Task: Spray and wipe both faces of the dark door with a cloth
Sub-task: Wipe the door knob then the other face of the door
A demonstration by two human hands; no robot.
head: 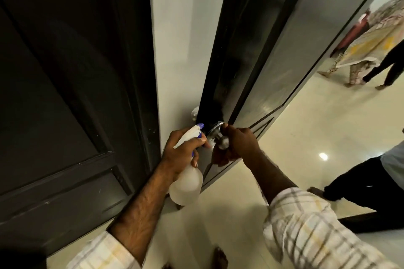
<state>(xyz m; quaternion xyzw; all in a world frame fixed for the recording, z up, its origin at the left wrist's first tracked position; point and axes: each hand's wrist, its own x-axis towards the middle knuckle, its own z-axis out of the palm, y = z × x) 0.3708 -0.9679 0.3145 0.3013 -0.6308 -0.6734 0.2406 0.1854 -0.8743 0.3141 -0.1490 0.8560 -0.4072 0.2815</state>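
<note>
Dark door (244,54) ajar, seen nearly edge-on, leading edge toward the camera. Left hand (181,150) wrapped around the neck of a white spray bottle (185,183), nozzle just beside the door edge. Right hand (238,144) closed on the metal knob (220,140) of the near face; no telling whether a cloth sits inside that grip. Second dark door (65,94) on the left, pale wall (179,39) between. Glossy floor (295,137) open to the right, with people (371,50) standing well apart
</note>
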